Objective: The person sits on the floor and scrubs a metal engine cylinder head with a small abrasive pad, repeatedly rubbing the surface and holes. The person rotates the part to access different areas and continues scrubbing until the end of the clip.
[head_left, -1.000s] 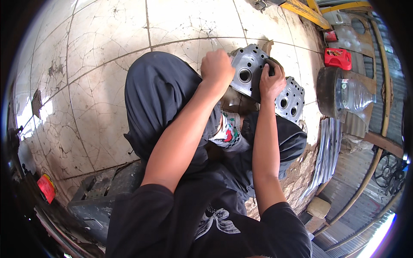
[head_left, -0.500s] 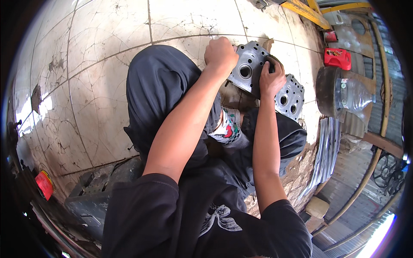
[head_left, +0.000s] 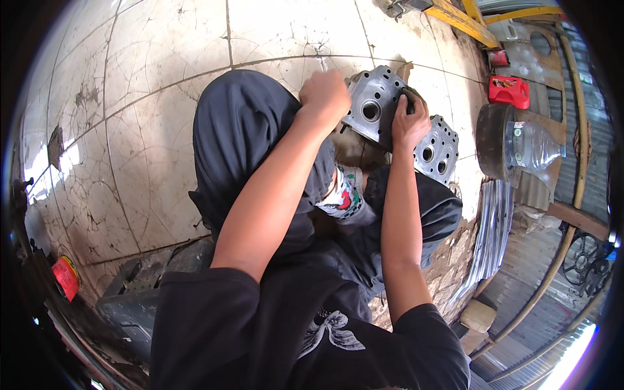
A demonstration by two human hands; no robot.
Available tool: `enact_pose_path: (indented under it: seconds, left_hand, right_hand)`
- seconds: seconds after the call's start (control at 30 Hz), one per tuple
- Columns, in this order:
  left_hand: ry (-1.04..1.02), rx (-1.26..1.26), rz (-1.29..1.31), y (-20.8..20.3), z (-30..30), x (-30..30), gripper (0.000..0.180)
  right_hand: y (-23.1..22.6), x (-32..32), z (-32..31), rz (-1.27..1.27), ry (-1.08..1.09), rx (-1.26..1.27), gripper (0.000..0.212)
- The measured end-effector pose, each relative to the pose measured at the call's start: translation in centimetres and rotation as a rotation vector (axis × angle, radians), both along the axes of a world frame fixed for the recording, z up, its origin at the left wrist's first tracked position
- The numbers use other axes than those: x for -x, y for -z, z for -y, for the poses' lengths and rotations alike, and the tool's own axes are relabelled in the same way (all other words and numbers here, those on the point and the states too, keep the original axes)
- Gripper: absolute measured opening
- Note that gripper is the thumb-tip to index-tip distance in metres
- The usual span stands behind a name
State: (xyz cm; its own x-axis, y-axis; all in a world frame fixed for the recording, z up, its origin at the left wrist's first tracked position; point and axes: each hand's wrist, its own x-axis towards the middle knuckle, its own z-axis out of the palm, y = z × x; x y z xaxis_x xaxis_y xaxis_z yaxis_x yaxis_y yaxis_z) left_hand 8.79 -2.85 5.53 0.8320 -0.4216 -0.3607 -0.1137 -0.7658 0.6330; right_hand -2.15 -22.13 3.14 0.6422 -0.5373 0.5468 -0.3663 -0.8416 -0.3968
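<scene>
A grey metal cylinder head (head_left: 383,88) with a large round port and several small holes stands tilted on the tiles in front of me. My right hand (head_left: 411,123) grips its right side, fingers bent over the dark edge. Beside its left edge my left hand (head_left: 325,97) is closed in a fist. What the fist holds, if anything, is hidden. A second holed cylinder head (head_left: 437,148) lies to the right, just beyond my right wrist and partly behind my knee.
Cracked pale tiles (head_left: 162,97) spread ahead and left. Along the right stand a red jug (head_left: 509,91), a clear plastic bottle (head_left: 536,144) and corrugated sheet (head_left: 491,231). A yellow frame (head_left: 461,23) is at the far right. A dark case (head_left: 130,305) sits at the lower left.
My left hand has moved a little left and nearer to me, away from the cylinder head's upper edge. My right hand keeps its grip, almost still.
</scene>
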Motion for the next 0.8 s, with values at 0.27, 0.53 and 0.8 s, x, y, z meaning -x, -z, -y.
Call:
enact_pose_path:
  seconds: [0.27,0.53,0.8]
  left_hand:
    - [-0.012,-0.001,-0.058,-0.8,-1.3,1.2,0.037]
    - [0.004,-0.003,-0.068,-1.2,-1.1,1.5,0.028]
    - [0.039,0.008,0.035,-1.2,-1.5,2.0,0.029]
  right_hand:
    - [0.1,0.2,0.0,0.022,-0.023,0.018,0.018]
    - [0.0,0.2,0.0,0.019,-0.006,0.009,0.017]
    - [0.0,0.1,-0.2,0.001,0.027,-0.001,0.018]
